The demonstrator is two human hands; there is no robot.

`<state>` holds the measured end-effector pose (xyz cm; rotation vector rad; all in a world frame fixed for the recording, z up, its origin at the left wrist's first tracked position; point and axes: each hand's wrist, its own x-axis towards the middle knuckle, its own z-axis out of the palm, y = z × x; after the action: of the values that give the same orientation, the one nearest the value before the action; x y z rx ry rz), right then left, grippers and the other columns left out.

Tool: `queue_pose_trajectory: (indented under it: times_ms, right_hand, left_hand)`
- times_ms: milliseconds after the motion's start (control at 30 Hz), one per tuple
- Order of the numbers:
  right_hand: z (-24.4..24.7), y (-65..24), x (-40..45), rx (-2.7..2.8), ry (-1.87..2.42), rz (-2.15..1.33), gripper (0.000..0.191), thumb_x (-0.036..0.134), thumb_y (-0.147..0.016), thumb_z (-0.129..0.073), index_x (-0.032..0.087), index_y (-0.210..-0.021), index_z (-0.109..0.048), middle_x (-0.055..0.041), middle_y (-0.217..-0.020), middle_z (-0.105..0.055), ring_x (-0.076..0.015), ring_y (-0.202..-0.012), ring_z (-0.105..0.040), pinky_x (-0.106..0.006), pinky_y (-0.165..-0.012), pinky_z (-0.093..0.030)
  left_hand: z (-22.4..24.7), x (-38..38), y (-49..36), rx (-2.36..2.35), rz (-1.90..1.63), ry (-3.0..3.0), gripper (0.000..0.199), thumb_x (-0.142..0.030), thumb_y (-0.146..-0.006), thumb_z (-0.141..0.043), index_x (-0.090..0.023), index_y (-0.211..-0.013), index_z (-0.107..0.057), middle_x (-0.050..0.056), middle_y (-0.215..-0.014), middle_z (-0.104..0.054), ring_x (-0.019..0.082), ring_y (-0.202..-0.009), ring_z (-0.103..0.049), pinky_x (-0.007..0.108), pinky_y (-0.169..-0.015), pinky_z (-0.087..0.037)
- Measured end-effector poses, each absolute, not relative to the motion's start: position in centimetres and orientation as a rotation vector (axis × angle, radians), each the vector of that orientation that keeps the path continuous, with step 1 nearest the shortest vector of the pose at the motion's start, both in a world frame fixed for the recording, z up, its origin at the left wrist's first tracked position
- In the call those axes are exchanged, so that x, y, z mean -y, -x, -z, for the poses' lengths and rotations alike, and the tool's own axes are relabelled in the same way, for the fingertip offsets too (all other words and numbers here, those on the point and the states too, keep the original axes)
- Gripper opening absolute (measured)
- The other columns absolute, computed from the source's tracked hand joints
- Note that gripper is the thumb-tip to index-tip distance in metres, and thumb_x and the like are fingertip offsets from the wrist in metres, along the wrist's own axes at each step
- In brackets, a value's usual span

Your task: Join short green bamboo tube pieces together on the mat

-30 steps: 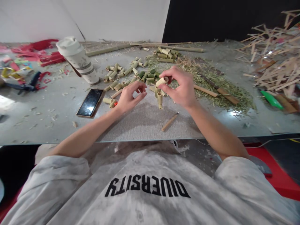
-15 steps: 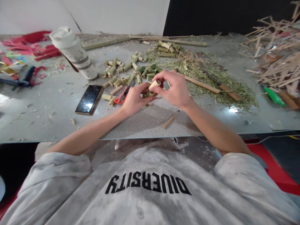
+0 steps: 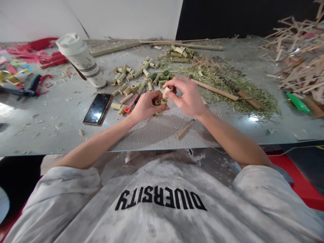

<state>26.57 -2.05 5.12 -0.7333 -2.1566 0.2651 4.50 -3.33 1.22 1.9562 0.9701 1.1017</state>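
The cutting looks done for many pieces: short, pale-green and yellow bamboo tubes [image 3: 128, 90] lie loose at nine to ten o'clock from the hands, with darker green bamboo tubes [image 3: 157, 80] at eleven. At ten o'clock, some crossed, pale bamboo tubes [image 3: 122, 75] seem already grouped, though I cannot tell whether they are fixed.

Work on the pieces in hand appears unfinished. The bare right hand [image 3: 188, 96] pinches a pale, cylindrical bamboo tube [image 3: 167, 91] between thumb and fingertips, above small, hollow bamboo pieces [image 3: 162, 102] enclosed by the bare left hand's [image 3: 145, 106] curled fingers. Whether they are joined is unclear. A slim, wooden-handled tool [image 3: 185, 129] lies at five o'clock.
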Motion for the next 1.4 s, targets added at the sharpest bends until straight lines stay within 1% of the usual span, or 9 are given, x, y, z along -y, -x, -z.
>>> queue_pose_trajectory:
  times_ms: [133,300,400,700,767,933,1067,1200,1400]
  right_hand:
    - [-4.6,-26.4,1.8,2.165,0.687,-0.192,0.036,0.057,-0.117,-0.056,0.025,-0.114,-0.074,-0.0042,-0.099,-0.079,-0.0237,-0.087,-0.072,-0.044,-0.094,-0.048]
    - [-4.4,-26.2,1.8,2.19,0.641,-0.17,0.025,0.046,-0.117,-0.06,0.024,-0.114,-0.072,-0.0031,-0.1,-0.079,-0.0223,-0.085,-0.072,-0.043,-0.096,-0.047]
    - [-4.5,-26.4,1.6,2.174,0.667,-0.18,0.018,0.04,-0.113,-0.064,0.024,-0.113,-0.073,-0.0028,-0.101,-0.08,-0.0222,-0.085,-0.072,-0.043,-0.096,-0.047]
    - [-5.2,-26.8,1.0,2.115,0.766,-0.185,0.01,0.031,-0.105,-0.066,0.023,-0.109,-0.071,-0.0042,-0.103,-0.079,-0.0244,-0.092,-0.071,-0.045,-0.102,-0.049]
    - [-5.1,-26.9,0.9,2.114,0.775,-0.193,0.009,0.031,-0.105,-0.066,0.024,-0.108,-0.07,-0.0042,-0.102,-0.079,-0.0241,-0.091,-0.07,-0.044,-0.1,-0.05]
    - [-4.7,-26.9,0.5,2.101,0.777,-0.274,0.009,0.033,-0.106,-0.067,0.024,-0.108,-0.068,-0.0039,-0.098,-0.076,-0.0215,-0.083,-0.066,-0.038,-0.08,-0.049]
    - [-4.7,-26.8,0.3,2.065,0.772,-0.217,0.008,0.033,-0.108,-0.064,0.025,-0.108,-0.066,-0.0046,-0.099,-0.073,-0.0229,-0.089,-0.066,-0.039,-0.083,-0.05]
    - [-4.6,-27.0,0.1,2.07,0.798,-0.22,0.009,0.035,-0.109,-0.062,0.026,-0.107,-0.064,-0.0046,-0.098,-0.072,-0.0218,-0.085,-0.065,-0.038,-0.077,-0.05]
    - [-4.2,-28.2,-0.8,2.046,0.838,-0.244,0.02,0.045,-0.111,-0.06,0.026,-0.107,-0.065,-0.0051,-0.097,-0.073,-0.022,-0.084,-0.065,-0.039,-0.078,-0.051]
  left_hand:
    - [-2.0,3.3,-4.3,-0.942,-1.009,-1.957,0.035,-0.031,-0.083,-0.091,-0.021,-0.08,-0.057,-0.005,-0.07,-0.048,0.009,-0.062,-0.038,0.027,-0.055,-0.028]
    - [-3.0,2.5,-4.3,-0.929,-0.855,-1.995,0.023,-0.023,-0.08,-0.09,-0.018,-0.086,-0.068,-0.002,-0.075,-0.059,0.011,-0.068,-0.051,0.027,-0.059,-0.037]
    - [-3.7,1.4,-4.4,-0.986,-0.8,-2.075,0.021,-0.021,-0.078,-0.091,-0.018,-0.084,-0.07,-0.003,-0.071,-0.057,0.011,-0.066,-0.047,0.027,-0.059,-0.035]
    - [-3.9,-0.7,-5.4,-1.053,-0.8,-2.202,0.033,-0.026,-0.076,-0.095,-0.019,-0.078,-0.062,-0.004,-0.069,-0.051,0.011,-0.065,-0.041,0.029,-0.062,-0.031]
    - [-3.5,-0.8,-5.7,-1.032,-0.812,-2.199,0.035,-0.029,-0.077,-0.095,-0.02,-0.08,-0.062,-0.004,-0.069,-0.051,0.012,-0.064,-0.041,0.029,-0.061,-0.032]
    - [-3.3,-1.2,-6.0,-1.063,-0.871,-2.172,0.04,-0.025,-0.068,-0.098,-0.021,-0.092,-0.066,-0.004,-0.074,-0.057,0.012,-0.066,-0.044,0.028,-0.061,-0.032]
    - [-3.8,-1.4,-6.1,-1.027,-0.859,-2.184,0.034,-0.03,-0.074,-0.097,-0.02,-0.082,-0.066,-0.004,-0.068,-0.056,0.012,-0.064,-0.042,0.03,-0.062,-0.031]
    - [-3.6,-1.4,-6.1,-1.053,-0.814,-2.186,0.03,-0.027,-0.076,-0.094,-0.019,-0.084,-0.067,-0.004,-0.069,-0.057,0.012,-0.064,-0.044,0.03,-0.062,-0.03]
    - [-2.5,-1.7,-5.5,-0.999,-0.735,-2.143,0.042,-0.022,-0.077,-0.09,-0.021,-0.11,-0.065,-0.007,-0.073,-0.059,0.012,-0.063,-0.051,0.027,-0.06,-0.035]
